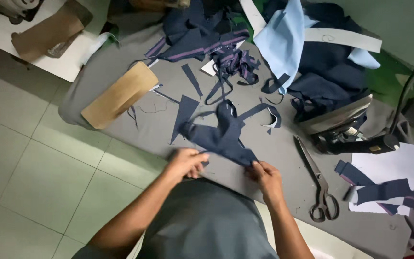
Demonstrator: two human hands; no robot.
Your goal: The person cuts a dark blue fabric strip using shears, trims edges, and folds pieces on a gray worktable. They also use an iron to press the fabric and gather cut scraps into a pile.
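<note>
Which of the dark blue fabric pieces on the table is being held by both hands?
The Y-shaped navy piece at the near table edge; the left hand and right hand grip it. Other scraps lie untouched.

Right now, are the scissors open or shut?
Shut. The scissors lie flat on the grey table, blades together in one line, the two handle loops side by side, right of the right hand.

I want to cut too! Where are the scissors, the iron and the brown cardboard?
scissors (318, 184), head view, on the blades' pivot.
iron (346, 132), head view, on its body.
brown cardboard (120, 95), head view, on its middle.
</note>
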